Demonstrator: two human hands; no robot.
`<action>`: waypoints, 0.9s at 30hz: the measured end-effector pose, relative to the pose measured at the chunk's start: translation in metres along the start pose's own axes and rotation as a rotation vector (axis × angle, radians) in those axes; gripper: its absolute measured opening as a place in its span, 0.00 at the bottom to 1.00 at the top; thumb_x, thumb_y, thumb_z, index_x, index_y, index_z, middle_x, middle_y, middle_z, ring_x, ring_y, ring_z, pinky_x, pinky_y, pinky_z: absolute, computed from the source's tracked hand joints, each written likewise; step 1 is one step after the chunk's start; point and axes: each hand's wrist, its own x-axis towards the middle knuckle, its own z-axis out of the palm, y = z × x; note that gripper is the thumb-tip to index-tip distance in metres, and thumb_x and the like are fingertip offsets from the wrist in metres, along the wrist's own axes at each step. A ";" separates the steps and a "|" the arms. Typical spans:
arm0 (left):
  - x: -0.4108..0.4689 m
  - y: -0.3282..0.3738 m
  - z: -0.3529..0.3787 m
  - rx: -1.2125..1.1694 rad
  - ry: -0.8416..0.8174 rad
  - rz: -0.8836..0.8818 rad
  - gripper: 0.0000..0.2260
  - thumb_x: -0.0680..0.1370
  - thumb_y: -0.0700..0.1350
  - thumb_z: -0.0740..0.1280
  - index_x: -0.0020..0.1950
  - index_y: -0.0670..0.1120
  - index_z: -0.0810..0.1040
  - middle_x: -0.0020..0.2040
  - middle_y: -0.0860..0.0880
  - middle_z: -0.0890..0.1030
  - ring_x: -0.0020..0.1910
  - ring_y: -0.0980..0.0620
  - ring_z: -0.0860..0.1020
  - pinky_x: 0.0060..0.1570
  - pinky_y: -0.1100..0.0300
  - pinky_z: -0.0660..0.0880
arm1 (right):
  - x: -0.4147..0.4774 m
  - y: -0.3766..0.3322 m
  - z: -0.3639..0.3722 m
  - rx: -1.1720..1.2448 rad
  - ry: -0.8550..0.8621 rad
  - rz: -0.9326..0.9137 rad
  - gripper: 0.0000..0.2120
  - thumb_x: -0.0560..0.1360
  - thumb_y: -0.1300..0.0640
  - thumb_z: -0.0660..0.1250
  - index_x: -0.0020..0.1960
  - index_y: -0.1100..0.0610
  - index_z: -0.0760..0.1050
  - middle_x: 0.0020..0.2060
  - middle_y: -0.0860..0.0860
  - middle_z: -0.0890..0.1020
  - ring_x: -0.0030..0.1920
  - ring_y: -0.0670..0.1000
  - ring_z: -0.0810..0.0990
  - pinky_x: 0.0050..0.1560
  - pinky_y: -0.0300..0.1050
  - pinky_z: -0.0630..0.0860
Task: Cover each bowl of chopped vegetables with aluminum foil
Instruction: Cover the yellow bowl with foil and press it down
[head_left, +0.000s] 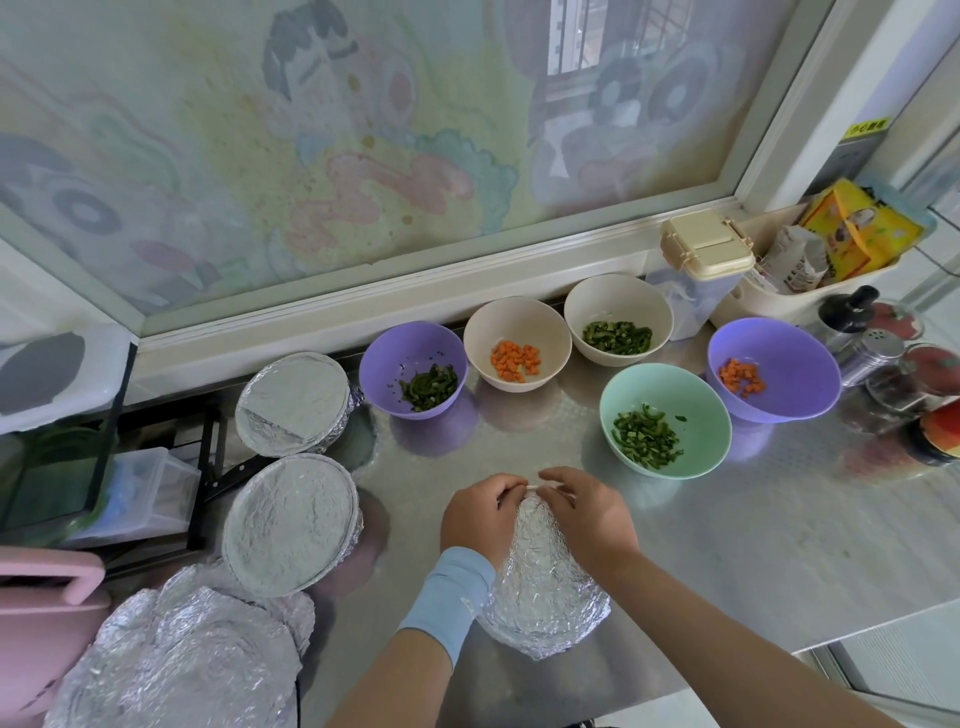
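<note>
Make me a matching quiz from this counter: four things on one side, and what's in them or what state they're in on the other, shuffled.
1 mint bowl
2 right purple bowl
3 nearest bowl on the left
4 foil sheet

A holds carrot cubes
B pinched by left hand and right hand
C holds chopped greens
D already foil-covered

Pairs: 1-C, 2-A, 3-D, 4-B

A single head-worn camera looks forward and steeply down on the steel bench (727, 545) from close above its near edge. The wide lens bows the frame of the cartoon-filmed window (363, 156), which fills the upper half of the view. The left hand (480, 514) and right hand (587, 512), both pinching a foil sheet (545, 587), sit nearest the lens at lower centre, with the forearms entering from the bottom edge.
</note>
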 end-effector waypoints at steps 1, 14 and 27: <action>-0.002 0.000 0.000 0.019 0.016 0.010 0.06 0.78 0.48 0.68 0.51 0.53 0.84 0.45 0.57 0.85 0.44 0.58 0.81 0.49 0.60 0.78 | -0.002 0.002 0.000 0.001 0.020 0.005 0.07 0.76 0.47 0.70 0.53 0.45 0.82 0.45 0.39 0.83 0.45 0.40 0.80 0.48 0.38 0.76; -0.005 0.000 0.008 0.119 0.044 0.200 0.08 0.80 0.45 0.65 0.55 0.48 0.83 0.50 0.53 0.83 0.49 0.53 0.79 0.50 0.62 0.74 | -0.004 0.000 -0.001 -0.082 0.036 -0.071 0.05 0.76 0.47 0.69 0.48 0.45 0.83 0.37 0.39 0.84 0.37 0.41 0.80 0.40 0.40 0.77; -0.003 0.006 0.010 0.086 0.070 0.245 0.12 0.75 0.39 0.64 0.53 0.46 0.84 0.48 0.51 0.84 0.47 0.52 0.81 0.50 0.63 0.76 | -0.005 -0.004 -0.002 -0.072 0.064 -0.008 0.05 0.77 0.48 0.68 0.50 0.44 0.82 0.40 0.41 0.84 0.40 0.43 0.80 0.42 0.41 0.76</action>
